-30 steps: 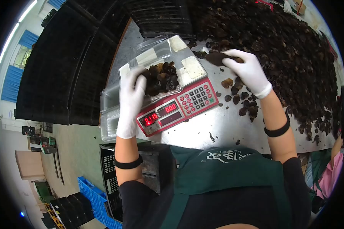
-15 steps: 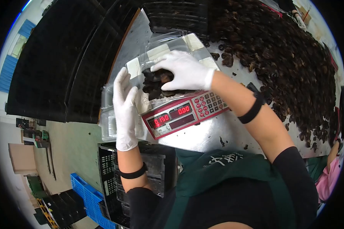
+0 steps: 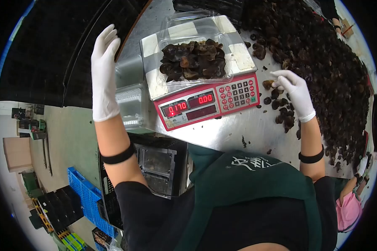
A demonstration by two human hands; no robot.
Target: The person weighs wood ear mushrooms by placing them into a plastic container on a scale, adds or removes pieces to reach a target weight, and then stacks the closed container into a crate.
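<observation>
A clear plastic box (image 3: 228, 75) full of dark brown, mushroom-like pieces (image 3: 192, 60) rests on the platform of a red and white scale (image 3: 205, 104), whose display reads 0.170 and 0.00. Left of the scale, my left hand (image 3: 102, 73) is raised in a white glove, empty, with its fingers apart from the box. To the right of the keypad, my right hand (image 3: 293, 92), also gloved, pinches a small brownish piece (image 3: 268, 85) at its fingertips, over the metal table. Stacked clear boxes (image 3: 132, 106) lie under the scale's left side.
A large heap of dark pieces (image 3: 318, 71) covers the table's right side. Black crates (image 3: 155, 167) stand below the table edge, near a blue pallet (image 3: 86, 196). Tall black crates (image 3: 37, 54) rise at the left. Another person's gloved hand (image 3: 362, 165) shows at the far right.
My right hand has left the box and moved right, to the loose pieces. My left hand has moved away leftward. The display went from 0.150 to 0.170.
</observation>
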